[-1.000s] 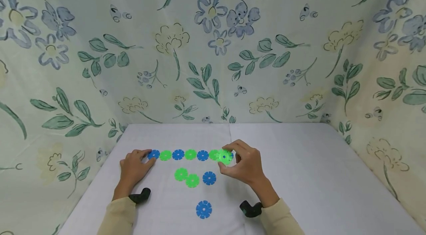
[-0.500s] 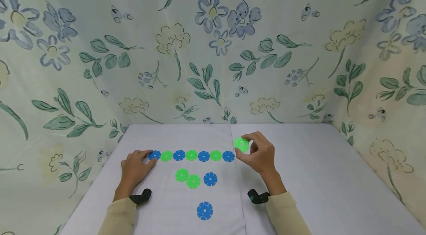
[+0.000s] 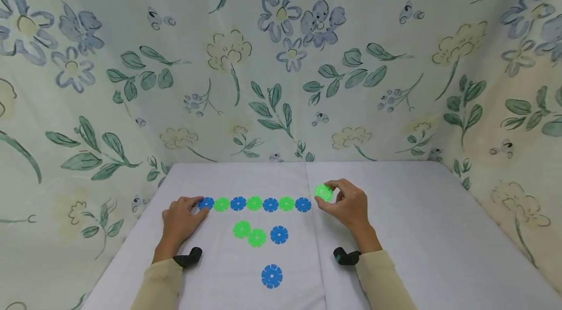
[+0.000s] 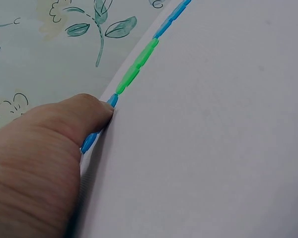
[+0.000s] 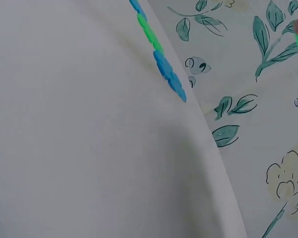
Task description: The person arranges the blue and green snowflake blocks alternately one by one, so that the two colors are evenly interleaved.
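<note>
From where I stand, the right hand (image 3: 349, 205) pinches a bright green, flower-shaped disc with a notched rim (image 3: 324, 193) between thumb and fingertips. Most of the disc's face pokes out on the left of the grip, just beyond the right end of a straight row of seven alternating blue and green discs (image 3: 251, 203), apart from it.

The left hand (image 3: 181, 219) has its thumb and fingers pinching the edges of the round, notched blue disc at the row's left end (image 3: 207, 204). Below the row, two loose green discs (image 3: 242, 226) touch; beside them lies a blue disc (image 3: 275, 235), and another blue disc (image 3: 268, 276) sits nearer the person, all on the white cloth-covered table (image 3: 439, 232).

The left fingertips cover part of the end disc. From the left wrist, the thumb hides its middle and the other fingers are out of sight. From the right wrist, only a green sliver and cut-off bits of finger show at the border.
</note>
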Demonstrator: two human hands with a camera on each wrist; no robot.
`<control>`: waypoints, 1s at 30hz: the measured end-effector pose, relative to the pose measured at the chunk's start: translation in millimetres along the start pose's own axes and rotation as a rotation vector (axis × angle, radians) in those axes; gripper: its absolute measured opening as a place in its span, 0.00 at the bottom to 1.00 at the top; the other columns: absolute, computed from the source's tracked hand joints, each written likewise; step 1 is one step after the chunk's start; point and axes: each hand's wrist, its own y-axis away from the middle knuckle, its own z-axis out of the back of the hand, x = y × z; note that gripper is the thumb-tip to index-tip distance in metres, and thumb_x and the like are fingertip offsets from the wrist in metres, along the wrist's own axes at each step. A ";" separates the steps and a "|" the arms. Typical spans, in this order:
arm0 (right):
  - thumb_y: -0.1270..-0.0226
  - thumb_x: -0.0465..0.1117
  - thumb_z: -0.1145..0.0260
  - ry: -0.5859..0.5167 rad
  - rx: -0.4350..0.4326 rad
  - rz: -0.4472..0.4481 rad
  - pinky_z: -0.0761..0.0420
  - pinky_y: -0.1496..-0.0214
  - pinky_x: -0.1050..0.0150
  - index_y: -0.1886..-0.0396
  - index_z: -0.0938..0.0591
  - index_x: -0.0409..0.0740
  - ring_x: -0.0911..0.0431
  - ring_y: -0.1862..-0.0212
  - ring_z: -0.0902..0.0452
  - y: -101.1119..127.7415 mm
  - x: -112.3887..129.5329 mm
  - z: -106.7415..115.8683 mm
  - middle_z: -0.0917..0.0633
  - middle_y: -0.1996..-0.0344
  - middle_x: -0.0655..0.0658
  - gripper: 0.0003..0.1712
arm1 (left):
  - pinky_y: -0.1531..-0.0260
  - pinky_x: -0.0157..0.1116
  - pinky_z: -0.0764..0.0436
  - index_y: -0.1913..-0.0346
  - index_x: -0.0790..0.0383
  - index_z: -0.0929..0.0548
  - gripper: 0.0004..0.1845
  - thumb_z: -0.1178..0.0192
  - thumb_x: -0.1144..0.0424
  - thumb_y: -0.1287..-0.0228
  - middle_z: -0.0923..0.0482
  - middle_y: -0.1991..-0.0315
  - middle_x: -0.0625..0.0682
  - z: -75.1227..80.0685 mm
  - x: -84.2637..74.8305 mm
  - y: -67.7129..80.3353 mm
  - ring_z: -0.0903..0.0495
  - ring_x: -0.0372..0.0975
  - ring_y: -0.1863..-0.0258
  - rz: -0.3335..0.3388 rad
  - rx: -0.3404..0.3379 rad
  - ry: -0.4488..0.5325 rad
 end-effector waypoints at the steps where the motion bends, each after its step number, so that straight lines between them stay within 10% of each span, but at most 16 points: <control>1: 0.64 0.52 0.16 0.021 0.014 -0.003 0.33 0.79 0.74 0.64 0.12 0.45 0.66 0.82 0.33 1.5 -2.2 0.0 0.12 0.73 0.49 0.26 | 0.54 0.53 0.37 0.36 0.53 0.20 0.27 0.36 0.46 0.35 0.21 0.43 0.62 -0.8 0.1 0.1 0.26 0.56 0.44 0.001 0.004 0.001; 30: 0.56 0.61 0.22 0.118 0.564 -0.098 0.20 0.61 0.59 0.65 0.11 0.54 0.61 0.66 0.19 -0.8 -30.4 -19.9 0.10 0.67 0.55 0.22 | 0.55 0.53 0.37 0.36 0.52 0.19 0.27 0.35 0.45 0.36 0.21 0.43 0.61 -4.9 2.8 -1.9 0.25 0.55 0.45 -0.006 -0.002 -0.016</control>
